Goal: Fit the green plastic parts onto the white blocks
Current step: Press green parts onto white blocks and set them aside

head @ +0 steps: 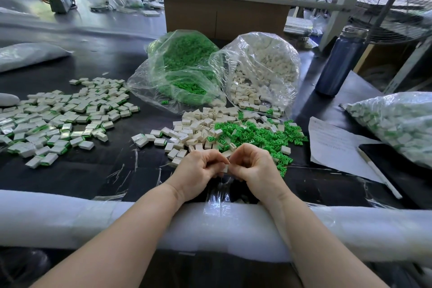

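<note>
White-and-green pieces (63,121): a wide scatter on the left part of the black desk (93,170); flat white rectangular blocks, many with a green strip showing along one edge.
Left hand (198,170): just inside the near edge of the desk, at its middle; fingers curled in, fingertips meeting those of the other hand.
Held block (225,168): a small white block, only a corner of it visible, pinched between the fingertips of both hands; whether a green part sits in it cannot be told.
Right hand (253,167): just beside the left one, fingers curled round the same block.
Loose white blocks (198,128): a heap beyond the hands toward the middle of the desk; small cream-white boxes, some showing a hollow open side.
Bag of green parts (184,72): clear plastic, toward the far edge, mouth open toward the person.
Loose green parts (257,133): bright green small pieces, touching and mingling with the white heap on its right; several look like little forked clips.
Bag of white blocks (261,70): clear plastic, touching the green bag on its right, blocks spilling from its mouth.
Paper sheet (336,147): white, toward the right edge.
Dark bottle (342,61): upright, near the far right corner.
Filled bag (397,124): clear, at the right edge, packed with white-and-green pieces.
Foam padding (70,217): white, along the near edge, under both forearms.
</note>
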The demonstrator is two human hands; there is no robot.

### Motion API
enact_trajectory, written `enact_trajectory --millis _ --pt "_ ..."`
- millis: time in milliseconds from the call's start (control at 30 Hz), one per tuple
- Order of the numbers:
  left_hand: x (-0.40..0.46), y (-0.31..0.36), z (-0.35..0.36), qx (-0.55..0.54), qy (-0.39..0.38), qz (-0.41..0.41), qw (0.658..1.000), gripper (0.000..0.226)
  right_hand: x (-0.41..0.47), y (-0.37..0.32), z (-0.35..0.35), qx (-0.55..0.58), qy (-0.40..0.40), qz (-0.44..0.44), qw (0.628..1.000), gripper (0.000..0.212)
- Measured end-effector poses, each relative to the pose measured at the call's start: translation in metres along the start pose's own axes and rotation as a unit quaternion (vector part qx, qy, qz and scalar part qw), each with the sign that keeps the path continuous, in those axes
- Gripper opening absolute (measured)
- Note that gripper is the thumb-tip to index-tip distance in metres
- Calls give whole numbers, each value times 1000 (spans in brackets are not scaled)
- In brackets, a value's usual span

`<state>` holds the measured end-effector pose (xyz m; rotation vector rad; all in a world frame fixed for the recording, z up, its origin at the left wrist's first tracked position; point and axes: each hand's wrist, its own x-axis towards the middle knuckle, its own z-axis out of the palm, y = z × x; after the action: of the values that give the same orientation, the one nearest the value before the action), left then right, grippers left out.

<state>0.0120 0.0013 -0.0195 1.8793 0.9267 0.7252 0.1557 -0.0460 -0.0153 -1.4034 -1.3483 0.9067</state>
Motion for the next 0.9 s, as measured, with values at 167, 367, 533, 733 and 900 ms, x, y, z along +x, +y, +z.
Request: enact_trajectory --millis 167,367,533,733,900 --pt "1 -2 1 4 14 10 1000 14 1 1 0 16 27 -8 999 22" --pt "2 -4 4 31 30 36 998 17 3 3 -1 50 50 10 997 11" --pt "3 -6 3 73 53 46 995 14 2 3 -1 68 46 18 996 10" --pt "5 -8 1 75 81 57 992 13 1 1 0 69 40 19 997 15" --pt "4 -9 0 39 59 37 997 11 2 1 1 54 55 31 997 14"
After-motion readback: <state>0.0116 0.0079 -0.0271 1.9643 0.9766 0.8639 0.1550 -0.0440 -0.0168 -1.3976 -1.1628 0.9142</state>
